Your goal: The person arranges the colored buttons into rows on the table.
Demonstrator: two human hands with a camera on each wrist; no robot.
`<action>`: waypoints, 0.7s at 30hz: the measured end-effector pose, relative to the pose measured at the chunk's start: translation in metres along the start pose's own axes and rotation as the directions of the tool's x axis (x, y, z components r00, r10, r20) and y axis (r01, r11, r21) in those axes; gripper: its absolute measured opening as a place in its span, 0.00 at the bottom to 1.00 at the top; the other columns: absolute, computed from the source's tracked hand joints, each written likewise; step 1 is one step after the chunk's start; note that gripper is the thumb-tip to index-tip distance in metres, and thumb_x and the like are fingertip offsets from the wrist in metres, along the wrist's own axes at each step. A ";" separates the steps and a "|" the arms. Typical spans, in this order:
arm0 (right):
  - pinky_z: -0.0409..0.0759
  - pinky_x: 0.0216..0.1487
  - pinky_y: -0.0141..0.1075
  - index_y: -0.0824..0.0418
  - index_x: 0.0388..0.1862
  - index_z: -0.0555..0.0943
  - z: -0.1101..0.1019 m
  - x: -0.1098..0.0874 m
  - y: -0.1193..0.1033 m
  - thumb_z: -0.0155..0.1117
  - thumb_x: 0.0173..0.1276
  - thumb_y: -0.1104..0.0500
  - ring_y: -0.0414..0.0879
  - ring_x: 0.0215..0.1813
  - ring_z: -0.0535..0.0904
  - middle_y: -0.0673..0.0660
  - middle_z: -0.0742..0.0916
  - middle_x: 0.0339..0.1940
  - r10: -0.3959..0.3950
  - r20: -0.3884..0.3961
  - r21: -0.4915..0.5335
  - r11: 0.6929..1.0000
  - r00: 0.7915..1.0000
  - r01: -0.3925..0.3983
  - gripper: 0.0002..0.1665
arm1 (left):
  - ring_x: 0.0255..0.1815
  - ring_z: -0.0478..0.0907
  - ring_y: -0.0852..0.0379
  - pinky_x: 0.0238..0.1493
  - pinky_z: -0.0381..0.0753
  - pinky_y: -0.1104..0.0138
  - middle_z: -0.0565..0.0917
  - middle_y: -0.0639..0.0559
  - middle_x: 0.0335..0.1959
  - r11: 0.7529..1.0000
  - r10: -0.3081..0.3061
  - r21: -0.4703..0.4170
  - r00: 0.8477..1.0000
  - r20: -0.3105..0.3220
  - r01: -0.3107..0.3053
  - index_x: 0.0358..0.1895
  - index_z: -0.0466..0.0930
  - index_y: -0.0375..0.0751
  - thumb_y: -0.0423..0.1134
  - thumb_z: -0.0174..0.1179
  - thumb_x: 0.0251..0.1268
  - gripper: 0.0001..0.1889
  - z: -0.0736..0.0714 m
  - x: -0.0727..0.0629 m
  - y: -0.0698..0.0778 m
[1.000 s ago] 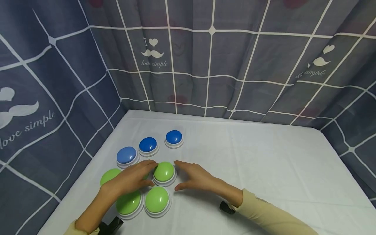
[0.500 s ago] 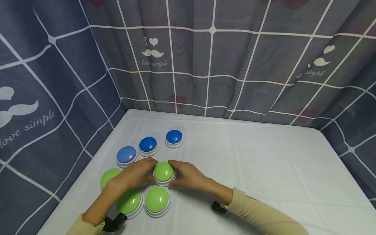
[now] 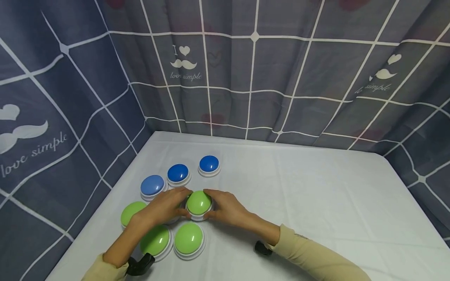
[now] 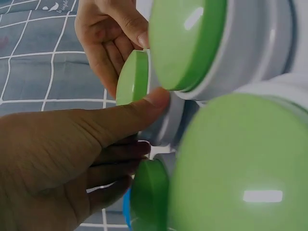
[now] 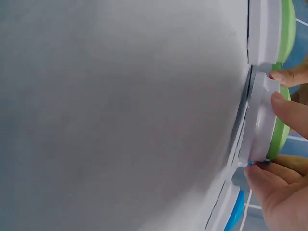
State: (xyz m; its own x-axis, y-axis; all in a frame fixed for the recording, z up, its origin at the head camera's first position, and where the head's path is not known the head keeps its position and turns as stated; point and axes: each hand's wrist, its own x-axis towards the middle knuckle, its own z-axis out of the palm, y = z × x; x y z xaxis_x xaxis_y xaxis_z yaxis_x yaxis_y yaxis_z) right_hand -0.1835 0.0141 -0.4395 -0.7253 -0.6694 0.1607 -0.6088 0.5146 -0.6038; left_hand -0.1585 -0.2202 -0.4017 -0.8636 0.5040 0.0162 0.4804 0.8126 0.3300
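Pinching hands: the left hand point(image 3: 163, 208) and the right hand point(image 3: 228, 208) meet at one glossy lime-green domed button on a round white base point(image 3: 199, 203)
Left hand: thumb and fingers curved against the left side of that button, thumb on its near side
Right hand: thumb and fingers curved against its right side, thumb touching the white base
Held button: between the two hands; whether its base rests fully on the worktop I cannot tell
Near green button: a matching lime-green dome on white point(image 3: 188, 238), just in front of the held button
Near-left green button: another such dome point(image 3: 154, 239), in front and to the left of the held button
Far-left green button: partly behind the left wrist point(image 3: 132, 212), well left of the held button
Covered green button: mostly hidden by the left hand point(image 4: 149, 192), just left of the held button
Blue buttons: three glossy domes on white bases, the lighter one point(image 3: 152, 185) behind and left of the held button, the middle one point(image 3: 178, 173) behind it and slightly left, the last point(image 3: 209, 164) behind it
Worktop: white cloth point(image 3: 299, 187) under and around the held button
Curtain: dark grey fabric with a white grid point(image 3: 228, 66), well behind the held button
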 end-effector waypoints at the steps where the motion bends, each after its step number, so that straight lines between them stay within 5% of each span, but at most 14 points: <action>1: 0.71 0.67 0.41 0.65 0.70 0.71 -0.003 -0.001 0.000 0.78 0.59 0.54 0.49 0.66 0.74 0.58 0.79 0.66 0.002 -0.011 0.017 1.000 1.000 -0.002 0.43 | 0.56 0.79 0.48 0.54 0.80 0.50 0.82 0.47 0.55 1.000 -0.007 -0.002 1.000 -0.008 0.007 0.60 0.78 0.38 0.45 0.77 0.51 0.32 0.000 0.002 0.001; 11: 0.76 0.63 0.45 0.70 0.69 0.70 -0.043 -0.007 0.028 0.77 0.58 0.59 0.55 0.67 0.74 0.63 0.77 0.67 0.024 -0.141 0.138 0.990 0.990 -0.005 0.43 | 0.62 0.76 0.47 0.57 0.79 0.49 0.79 0.46 0.61 0.998 0.059 -0.019 0.996 -0.071 -0.061 0.65 0.76 0.42 0.46 0.73 0.57 0.32 -0.006 0.051 0.013; 21: 0.74 0.64 0.48 0.71 0.71 0.67 -0.072 -0.003 0.069 0.75 0.61 0.61 0.58 0.67 0.73 0.65 0.76 0.68 0.036 -0.179 0.051 0.998 0.983 -0.027 0.43 | 0.58 0.78 0.47 0.53 0.81 0.49 0.81 0.45 0.56 0.998 0.063 -0.008 0.997 -0.043 -0.063 0.63 0.77 0.37 0.43 0.76 0.53 0.33 -0.004 0.118 0.022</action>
State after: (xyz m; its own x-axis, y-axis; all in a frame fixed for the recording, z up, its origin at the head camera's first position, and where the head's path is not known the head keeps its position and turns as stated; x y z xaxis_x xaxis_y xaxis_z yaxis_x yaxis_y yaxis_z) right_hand -0.2464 0.0900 -0.4249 -0.7925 -0.5436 0.2764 -0.5717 0.5043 -0.6472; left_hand -0.2505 -0.1440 -0.3890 -0.8375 0.5410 0.0772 0.5327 0.7767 0.3360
